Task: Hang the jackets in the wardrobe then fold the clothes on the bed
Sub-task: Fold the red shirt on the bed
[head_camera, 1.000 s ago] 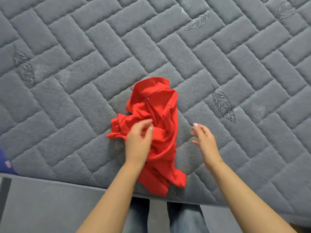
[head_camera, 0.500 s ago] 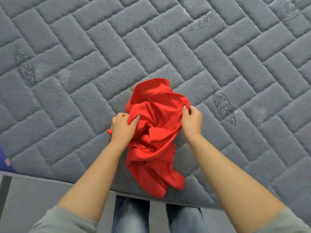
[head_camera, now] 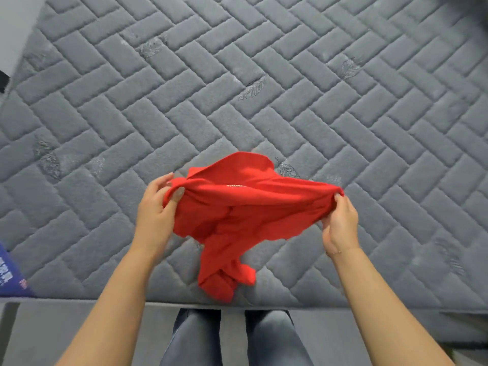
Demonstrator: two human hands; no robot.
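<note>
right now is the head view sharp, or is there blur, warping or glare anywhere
Head view: soft motion blur overall, worst at the top right corner; the quilted mattress lines bow outward from wide-angle distortion; lighting is even and flat, no glare; the red garment is readable, but its small pale lettering is too smeared to read.

A grey quilted bed (head_camera: pixel 264 75), stitched with leaf motifs, bears a blue item (head_camera: pixel 10 276) at its left edge.

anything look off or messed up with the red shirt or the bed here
Nothing damaged or spilled. The red shirt is only bunched and twisted, one end trailing onto the grey quilted mattress, while the left hand and right hand pinch it spread.
</note>
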